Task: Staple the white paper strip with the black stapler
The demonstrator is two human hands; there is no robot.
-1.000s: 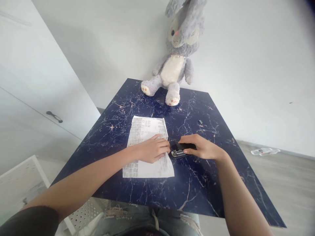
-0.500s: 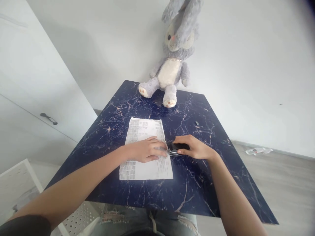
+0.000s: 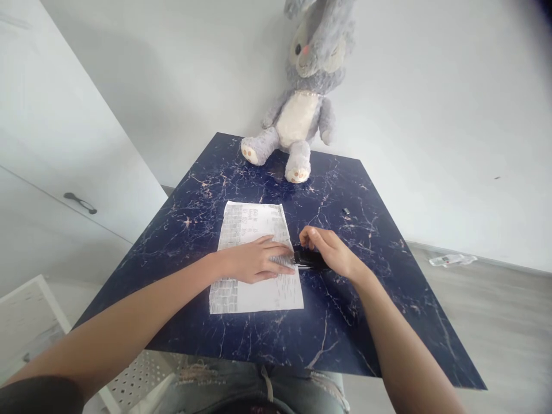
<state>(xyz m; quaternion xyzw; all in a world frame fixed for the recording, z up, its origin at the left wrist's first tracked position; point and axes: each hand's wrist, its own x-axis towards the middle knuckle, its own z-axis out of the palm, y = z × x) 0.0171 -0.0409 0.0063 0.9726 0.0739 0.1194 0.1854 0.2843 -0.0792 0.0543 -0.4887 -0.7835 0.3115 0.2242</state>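
A printed sheet of paper (image 3: 259,293) lies flat on the dark blue marbled table. My left hand (image 3: 259,260) rests on it palm down, fingers stretched out toward its right edge. At that edge sits a black stapler (image 3: 311,260), its front end touching or overlapping the paper; which of the two, I cannot tell. My right hand (image 3: 328,248) is curled into a fist against the top and back of the stapler, thumb uppermost. The fingers are not wrapped around the stapler. Part of the stapler's rear is hidden under this hand.
A grey plush rabbit (image 3: 297,123) sits at the table's far edge against the wall. Small dark bits, perhaps staples (image 3: 346,212), lie at the right of the table (image 3: 366,322). Clear plastic packaging (image 3: 452,260) is on the floor. A white cabinet (image 3: 52,144) stands at left.
My right hand has let go of its grip around the stapler and turned into a fist over it. My left hand stays on the paper. The view has shifted slightly.
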